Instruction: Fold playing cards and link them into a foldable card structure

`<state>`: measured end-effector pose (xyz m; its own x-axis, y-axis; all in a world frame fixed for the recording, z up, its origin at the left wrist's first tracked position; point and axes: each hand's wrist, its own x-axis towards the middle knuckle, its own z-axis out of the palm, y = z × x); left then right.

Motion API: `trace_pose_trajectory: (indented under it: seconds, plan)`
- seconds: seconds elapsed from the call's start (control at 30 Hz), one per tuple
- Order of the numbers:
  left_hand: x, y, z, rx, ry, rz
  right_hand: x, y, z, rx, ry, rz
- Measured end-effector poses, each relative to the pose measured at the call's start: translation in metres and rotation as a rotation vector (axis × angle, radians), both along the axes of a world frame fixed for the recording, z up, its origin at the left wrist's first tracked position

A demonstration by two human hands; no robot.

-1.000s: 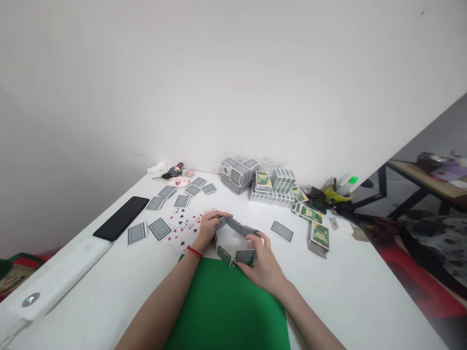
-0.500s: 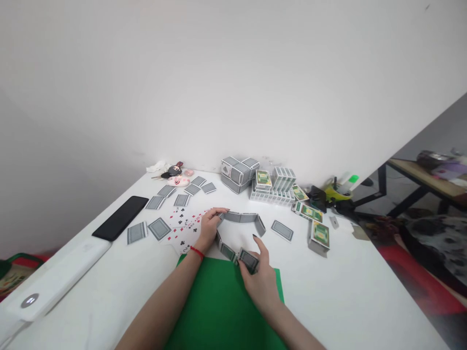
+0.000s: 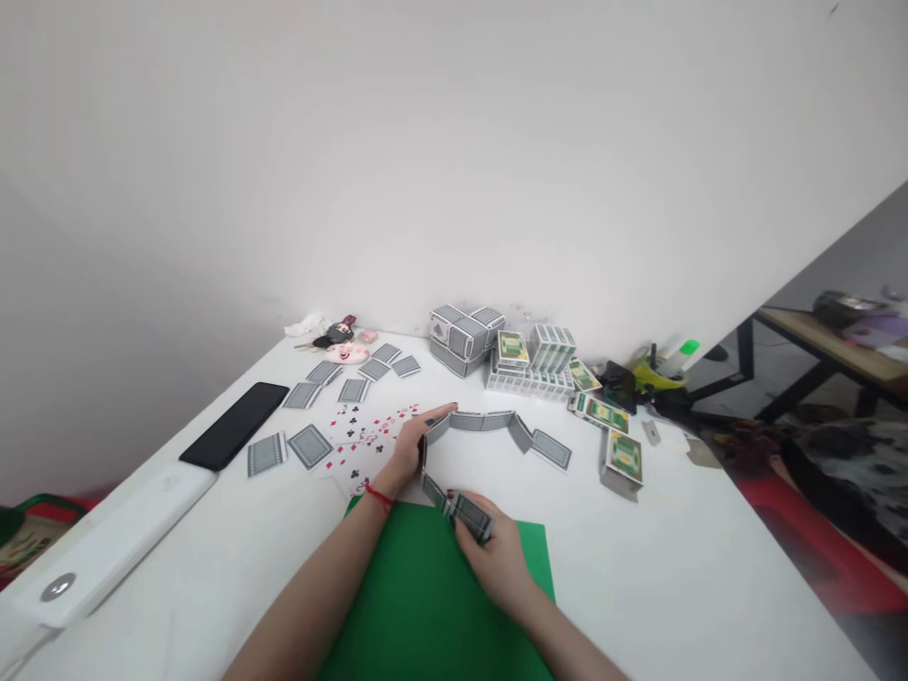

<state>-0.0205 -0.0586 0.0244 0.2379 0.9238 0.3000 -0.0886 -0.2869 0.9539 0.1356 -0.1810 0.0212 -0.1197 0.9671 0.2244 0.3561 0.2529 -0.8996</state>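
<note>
A chain of linked folded playing cards (image 3: 482,422) with grey patterned backs stands on edge on the white table (image 3: 709,558), bent in a loose open curve. My left hand (image 3: 411,452), with a red string at the wrist, pinches the chain at its left bend. My right hand (image 3: 491,553) grips the chain's near end segment (image 3: 472,515) over the green sheet (image 3: 432,605). The far end of the chain reaches toward a single face-down card (image 3: 551,448).
Loose cards lie face up (image 3: 361,437) and face down (image 3: 310,445) at left. A black phone (image 3: 234,423) and a white device (image 3: 106,549) sit near the left edge. A card cube (image 3: 464,338), card boxes (image 3: 620,461) and stacked decks (image 3: 532,364) stand at the back.
The card chain has opened out from a closed ring into a long curve. Its far end swung right and away, while my right hand drew the near end back toward me.
</note>
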Motion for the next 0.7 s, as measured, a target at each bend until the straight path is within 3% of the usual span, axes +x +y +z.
trace_pose_trajectory:
  seconds: [0.27, 0.5, 0.7]
  plan:
    - [0.0067, -0.002, 0.0035, -0.004, 0.004, -0.035, -0.0076, -0.0008, -0.0006, 0.034, -0.076, 0.043]
    - [0.0048, -0.0003, 0.002, -0.105, 0.034, -0.197, -0.0073, -0.0005, -0.0016, 0.068, -0.093, 0.063]
    - [0.0089, 0.0007, -0.0012, -0.263, 0.043, -0.101, -0.0076, 0.0003, -0.0009, 0.08, -0.102, 0.064]
